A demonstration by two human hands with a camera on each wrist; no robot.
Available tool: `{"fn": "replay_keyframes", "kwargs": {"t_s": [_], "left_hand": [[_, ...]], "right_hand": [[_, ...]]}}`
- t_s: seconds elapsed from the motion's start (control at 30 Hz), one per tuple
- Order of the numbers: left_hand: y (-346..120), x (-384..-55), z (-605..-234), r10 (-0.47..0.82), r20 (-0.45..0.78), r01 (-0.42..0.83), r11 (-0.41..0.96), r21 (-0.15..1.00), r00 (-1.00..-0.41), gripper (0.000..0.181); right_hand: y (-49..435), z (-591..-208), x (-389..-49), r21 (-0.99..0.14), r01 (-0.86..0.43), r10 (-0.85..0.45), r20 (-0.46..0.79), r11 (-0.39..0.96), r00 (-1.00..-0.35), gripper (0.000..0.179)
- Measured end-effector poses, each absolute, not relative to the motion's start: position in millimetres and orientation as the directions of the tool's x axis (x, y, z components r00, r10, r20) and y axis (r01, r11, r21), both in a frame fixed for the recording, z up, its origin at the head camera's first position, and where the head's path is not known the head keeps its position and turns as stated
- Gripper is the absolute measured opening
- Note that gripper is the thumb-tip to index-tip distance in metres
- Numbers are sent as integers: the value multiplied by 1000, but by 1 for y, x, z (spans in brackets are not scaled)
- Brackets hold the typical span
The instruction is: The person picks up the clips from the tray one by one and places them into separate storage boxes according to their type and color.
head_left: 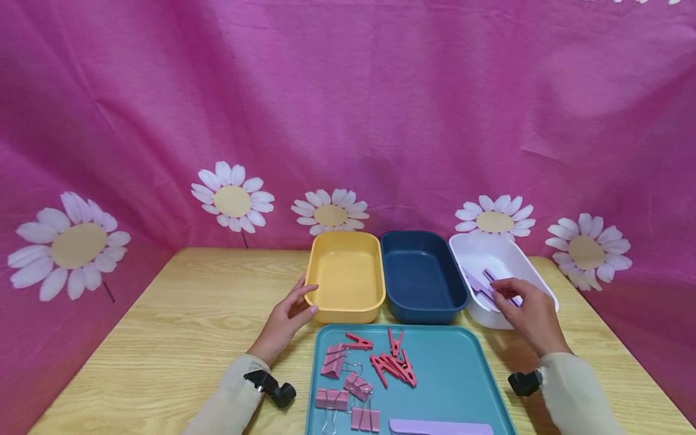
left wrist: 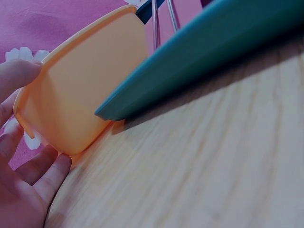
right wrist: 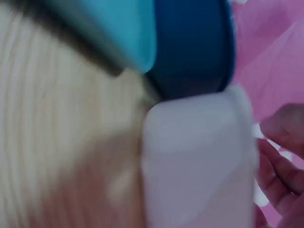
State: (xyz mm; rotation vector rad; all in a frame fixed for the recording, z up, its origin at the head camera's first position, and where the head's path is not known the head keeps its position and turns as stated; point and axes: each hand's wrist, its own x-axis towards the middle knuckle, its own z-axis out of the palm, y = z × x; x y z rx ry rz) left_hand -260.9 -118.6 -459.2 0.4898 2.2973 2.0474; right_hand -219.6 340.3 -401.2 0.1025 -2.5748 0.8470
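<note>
My left hand [head_left: 285, 320] rests against the near left corner of the yellow bin [head_left: 348, 315], fingers spread and relaxed. In the left wrist view, its fingertips [left wrist: 61, 161] lie low against the bin's side. Over the white bin [head_left: 535, 275] hangs my right hand [head_left: 530, 311], its fingers loosely bent. In the right wrist view, nothing shows between its thumb [right wrist: 285, 126] and fingers. Several slim purple pieces [head_left: 478, 285] lie inside the white bin, partly hidden by that hand.
Between the yellow and white bins stands a navy bin [head_left: 424, 278]. A teal tray [head_left: 451, 368] in front holds pink binder clips [head_left: 333, 399], red clothespins [head_left: 394, 368] and a long flat purple piece [head_left: 440, 427]. A pink flowered cloth [head_left: 370, 121] hangs behind the wooden table [head_left: 163, 362].
</note>
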Motion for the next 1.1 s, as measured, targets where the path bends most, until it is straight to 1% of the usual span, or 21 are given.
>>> {"fn": "replay_keyframes", "kwargs": {"t_s": [0.13,0.3,0.47,0.63,0.77,0.97,1.1], "left_hand": [[-118,-261,-459,248,184,212,89,973,-951,49],[-115,-262,-458,252,170,200,99,975,-953,47],[-117,-262,-459,250,181,212,102,972,-951,49],[-118,-262,-459,247,177,204,90,975,-953,47],[-119,-262,-460,236,175,202,95,975,-956,47],[-120,-263,-461,241,162,189,95,977,-957,50],[-118,-262,-459,241,158,186,98,978,-958,50]], "right_hand": [[331,-393,-216,-531,-269,-7,444,804,-896,26],[322,-385,-207,-512,-325,-61,466,795,-883,27],[318,-386,-196,-508,-357,-107,456,784,-884,24],[315,-383,-183,-539,-333,-132,377,774,-917,26],[312,-381,-175,-588,-332,-186,296,737,-937,29],[307,-379,-163,-636,-338,-274,201,693,-940,29],[307,-381,-159,-663,-346,-335,150,664,-930,28]]}}
